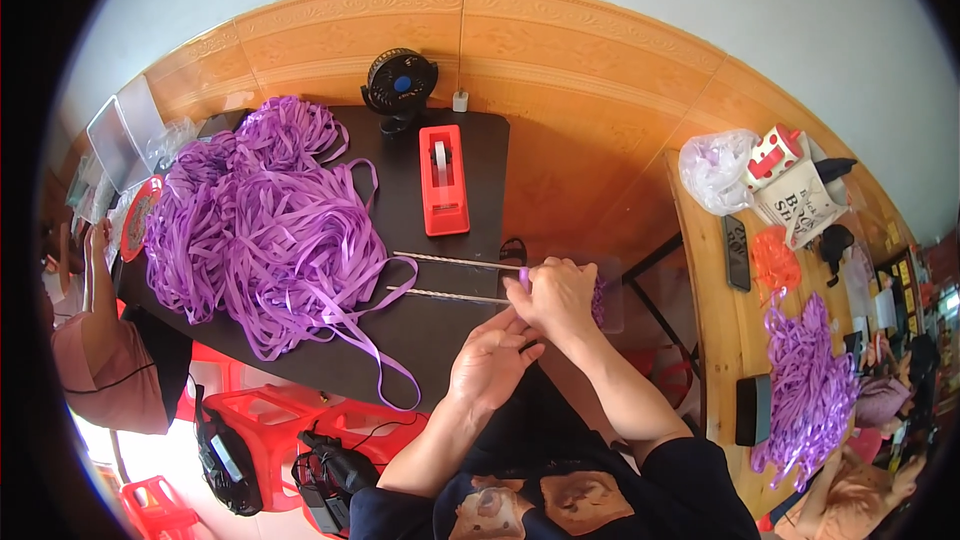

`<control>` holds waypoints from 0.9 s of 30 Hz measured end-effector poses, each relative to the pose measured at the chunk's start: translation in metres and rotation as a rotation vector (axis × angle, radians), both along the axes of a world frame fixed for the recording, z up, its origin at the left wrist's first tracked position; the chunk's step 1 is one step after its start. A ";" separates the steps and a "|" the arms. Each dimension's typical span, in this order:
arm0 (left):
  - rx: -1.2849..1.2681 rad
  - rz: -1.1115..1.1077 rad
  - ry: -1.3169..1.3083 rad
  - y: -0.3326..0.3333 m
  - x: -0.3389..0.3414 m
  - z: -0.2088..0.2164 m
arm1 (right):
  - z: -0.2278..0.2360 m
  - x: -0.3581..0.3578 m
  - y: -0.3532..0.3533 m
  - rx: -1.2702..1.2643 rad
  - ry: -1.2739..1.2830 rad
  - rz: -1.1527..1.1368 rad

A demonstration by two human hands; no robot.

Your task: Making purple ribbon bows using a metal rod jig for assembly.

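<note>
Dark counter [440, 335], purple ribbon heap [270, 230] on its left: plenty remaining, I'd judge, done share unclear; right hand [557, 295] pinches purple strip [523, 278] by twisted rods [455, 260], left hand [490, 368] loosely curled, palm up

Ribbon heap [265, 240] on table [440, 335], tape dispenser [445, 205] and hands [560, 298] right of heap, fan [400, 85] behind dispenser

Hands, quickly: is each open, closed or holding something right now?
Left hand: palm up, fingers partly curled; grip cannot be told.
Right hand: closed, apparently on purple ribbon.
</note>
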State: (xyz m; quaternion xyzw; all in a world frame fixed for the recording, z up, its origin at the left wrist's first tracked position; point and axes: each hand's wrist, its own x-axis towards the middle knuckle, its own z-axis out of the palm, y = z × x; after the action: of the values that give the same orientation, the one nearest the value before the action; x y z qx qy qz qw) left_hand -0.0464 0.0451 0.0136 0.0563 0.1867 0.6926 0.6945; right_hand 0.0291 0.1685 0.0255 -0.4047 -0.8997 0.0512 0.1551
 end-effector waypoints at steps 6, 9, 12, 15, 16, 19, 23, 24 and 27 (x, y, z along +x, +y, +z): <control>-0.015 0.016 0.027 0.001 0.000 0.003 | -0.017 0.029 0.021 -0.520 0.530 0.186; -0.032 0.021 0.044 -0.001 0.000 0.003 | -0.022 0.036 0.021 -0.899 0.762 0.212; -0.035 0.024 0.051 0.002 0.001 0.003 | -0.025 0.042 0.023 -1.195 0.958 0.168; -0.016 0.007 0.054 0.002 0.000 -0.001 | -0.032 0.050 0.026 -1.369 1.013 0.066; -0.022 0.003 0.058 0.002 0.001 0.000 | -0.037 0.053 0.026 -1.327 1.027 0.065; -0.046 0.022 0.038 0.002 0.002 0.002 | -0.038 0.052 0.022 -1.378 1.075 0.012; -0.063 0.028 0.040 0.003 0.002 0.006 | -0.052 0.047 0.025 -1.523 1.101 0.111; -0.064 0.030 0.040 0.003 0.001 0.005 | -0.054 0.046 0.026 -1.529 1.099 0.112; -0.055 0.024 0.034 0.003 0.001 0.003 | -0.063 0.042 0.032 -1.485 1.084 0.212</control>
State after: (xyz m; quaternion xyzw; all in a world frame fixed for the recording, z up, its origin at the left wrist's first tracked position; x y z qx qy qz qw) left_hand -0.0449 0.0482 0.0166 0.0466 0.2180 0.6945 0.6841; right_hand 0.0715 0.2007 -0.0375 -0.2366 -0.4728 0.8111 0.2500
